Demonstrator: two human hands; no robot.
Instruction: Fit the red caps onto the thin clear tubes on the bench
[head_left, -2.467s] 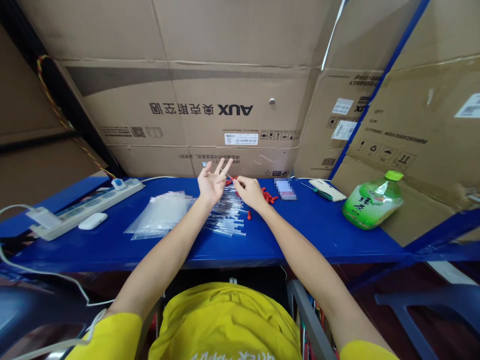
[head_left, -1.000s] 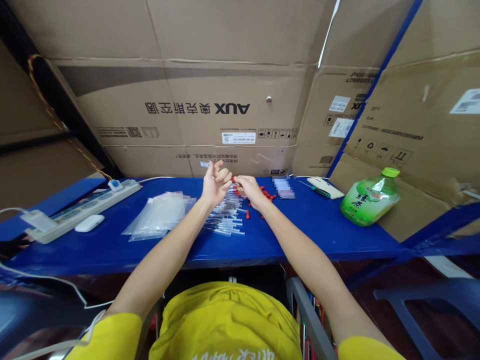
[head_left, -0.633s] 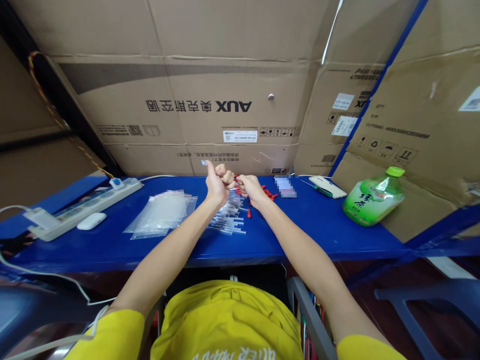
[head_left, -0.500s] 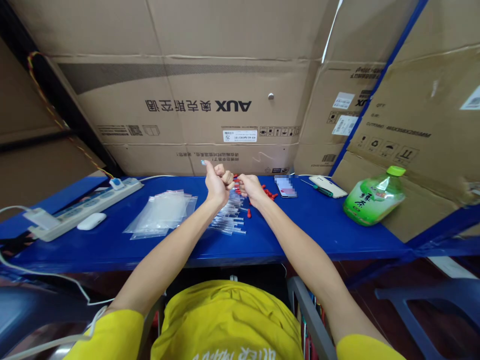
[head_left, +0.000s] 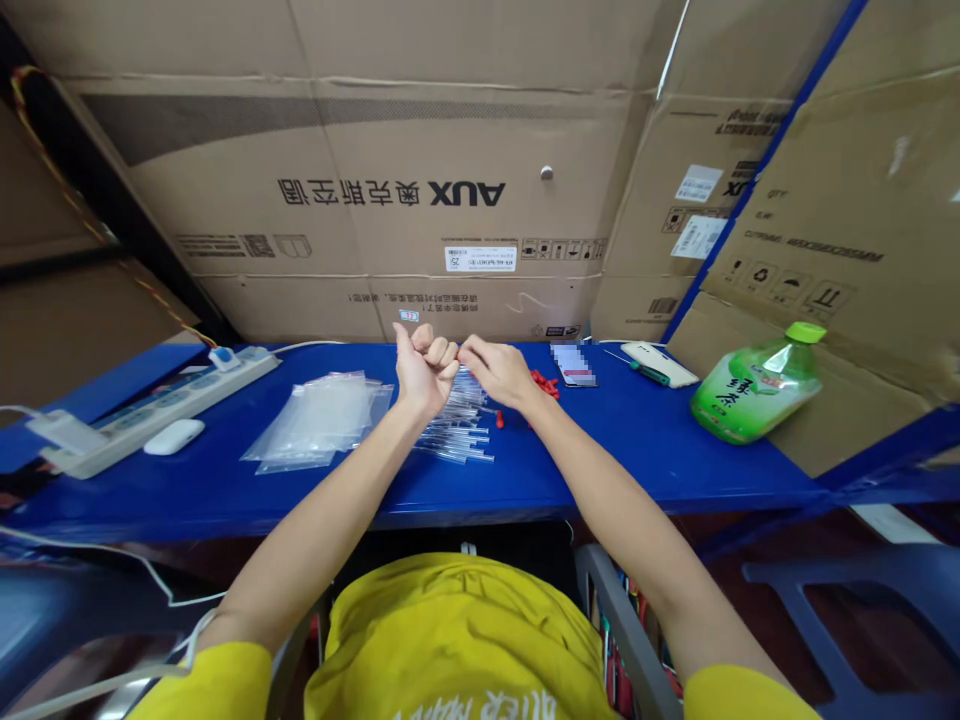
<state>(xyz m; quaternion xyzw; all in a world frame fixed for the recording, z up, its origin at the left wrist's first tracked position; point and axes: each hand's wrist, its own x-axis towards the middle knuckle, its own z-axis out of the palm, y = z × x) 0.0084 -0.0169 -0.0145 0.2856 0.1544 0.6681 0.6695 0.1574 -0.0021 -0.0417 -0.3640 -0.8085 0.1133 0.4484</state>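
red bulb [head_left: 458, 355], pinched in right fingers [head_left: 474, 351], sits beside curled left fingers [head_left: 437, 351], contents hidden.

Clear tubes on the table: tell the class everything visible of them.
The clear tubes are thin, straight and shiny, plastic or glass by their look. Many lie in a loose, overlapping heap on the blue table, near ends uneven, between the plastic bags and red caps. The left hand and right hand hide part.
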